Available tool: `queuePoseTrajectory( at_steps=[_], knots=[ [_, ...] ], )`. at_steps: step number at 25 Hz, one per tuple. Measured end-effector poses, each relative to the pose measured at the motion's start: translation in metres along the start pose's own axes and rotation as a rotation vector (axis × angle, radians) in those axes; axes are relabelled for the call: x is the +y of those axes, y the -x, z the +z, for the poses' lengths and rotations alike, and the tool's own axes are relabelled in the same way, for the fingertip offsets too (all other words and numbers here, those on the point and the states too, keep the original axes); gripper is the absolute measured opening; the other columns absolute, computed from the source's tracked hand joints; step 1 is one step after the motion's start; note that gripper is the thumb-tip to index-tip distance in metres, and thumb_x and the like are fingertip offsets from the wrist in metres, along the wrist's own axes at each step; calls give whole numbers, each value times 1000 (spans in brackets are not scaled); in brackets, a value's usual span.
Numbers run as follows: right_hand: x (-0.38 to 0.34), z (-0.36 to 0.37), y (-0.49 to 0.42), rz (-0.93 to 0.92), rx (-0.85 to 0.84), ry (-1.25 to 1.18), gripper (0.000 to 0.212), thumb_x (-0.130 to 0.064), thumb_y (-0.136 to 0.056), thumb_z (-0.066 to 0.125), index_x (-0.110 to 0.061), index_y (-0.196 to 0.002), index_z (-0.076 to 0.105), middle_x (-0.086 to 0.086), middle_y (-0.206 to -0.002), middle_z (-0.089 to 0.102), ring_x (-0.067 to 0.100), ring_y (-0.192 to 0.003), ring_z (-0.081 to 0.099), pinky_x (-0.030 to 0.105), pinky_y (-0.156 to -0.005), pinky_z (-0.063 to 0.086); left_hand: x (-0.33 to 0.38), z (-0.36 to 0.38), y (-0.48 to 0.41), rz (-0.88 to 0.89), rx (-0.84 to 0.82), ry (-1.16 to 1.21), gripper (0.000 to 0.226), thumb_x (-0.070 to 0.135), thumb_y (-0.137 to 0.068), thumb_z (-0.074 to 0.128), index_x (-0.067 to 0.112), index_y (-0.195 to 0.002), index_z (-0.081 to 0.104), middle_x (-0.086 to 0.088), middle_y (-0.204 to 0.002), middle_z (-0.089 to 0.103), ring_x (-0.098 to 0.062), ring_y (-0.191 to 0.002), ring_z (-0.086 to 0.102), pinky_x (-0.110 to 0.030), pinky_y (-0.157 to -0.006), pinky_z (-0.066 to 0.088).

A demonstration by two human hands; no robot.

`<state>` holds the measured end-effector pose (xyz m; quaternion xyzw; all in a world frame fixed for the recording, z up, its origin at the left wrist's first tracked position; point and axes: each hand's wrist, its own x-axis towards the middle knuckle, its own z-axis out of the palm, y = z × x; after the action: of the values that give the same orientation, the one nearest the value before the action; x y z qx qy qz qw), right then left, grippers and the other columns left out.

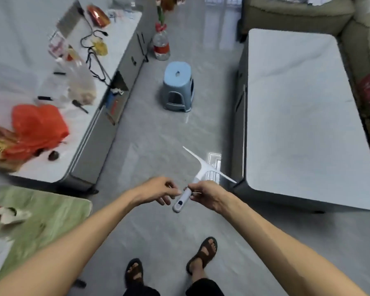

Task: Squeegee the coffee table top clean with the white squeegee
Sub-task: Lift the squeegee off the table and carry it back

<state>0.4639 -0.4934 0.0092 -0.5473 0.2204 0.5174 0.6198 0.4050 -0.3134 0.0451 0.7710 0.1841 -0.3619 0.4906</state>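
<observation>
The white squeegee (198, 175) hangs over the grey floor, its blade pointing away from me and its handle end toward me. My right hand (207, 194) is closed around the middle of the handle. My left hand (160, 190) touches the handle from the left with its fingertips. The coffee table (303, 116), a long pale grey top with rounded corners, stands to the right of both hands. The blade's right tip is just short of the table's near left corner.
A blue plastic stool (178, 86) stands on the floor ahead. A low cabinet (107, 116) along the left carries bags, cables and bottles. A green-topped surface (41, 212) is at the near left. A sofa (303, 16) wraps the table's far and right sides.
</observation>
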Motion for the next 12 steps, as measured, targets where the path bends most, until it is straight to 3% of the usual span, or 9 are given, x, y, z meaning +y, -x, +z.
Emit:
queuePoseTrajectory(
  at_steps=[4,6,9,12],
  knots=[
    [59,130,-25,-46,-57,203,10,8,-88,54,-2,-88,53,11,-74,53,17,-62,52,22,-55,52,-121,-39,80,-58,95,125,13,29,-62,75,25,-74,72,1,-66,73,-14,-64,69,-27,-65,57],
    [102,201,-37,-62,-70,276,25,11,-86,55,-4,-102,44,12,-78,53,21,-66,56,28,-59,52,-193,-56,118,-82,140,172,11,24,-64,74,24,-75,71,1,-66,72,-13,-64,69,-25,-64,56],
    [176,305,-64,-53,-55,347,32,10,-86,58,-4,-111,43,13,-83,55,23,-70,58,34,-64,54,-309,-81,163,-105,125,215,11,6,-79,70,15,-84,68,-6,-72,67,-5,-58,62,-16,-56,48],
    [244,393,-108,-14,-50,485,12,-4,-93,53,-4,-105,49,12,-83,55,21,-64,57,30,-59,53,-421,-106,194,-163,197,302,21,-7,-84,64,-4,-104,65,-10,-76,60,-6,-59,53,-15,-54,40]
  ],
)
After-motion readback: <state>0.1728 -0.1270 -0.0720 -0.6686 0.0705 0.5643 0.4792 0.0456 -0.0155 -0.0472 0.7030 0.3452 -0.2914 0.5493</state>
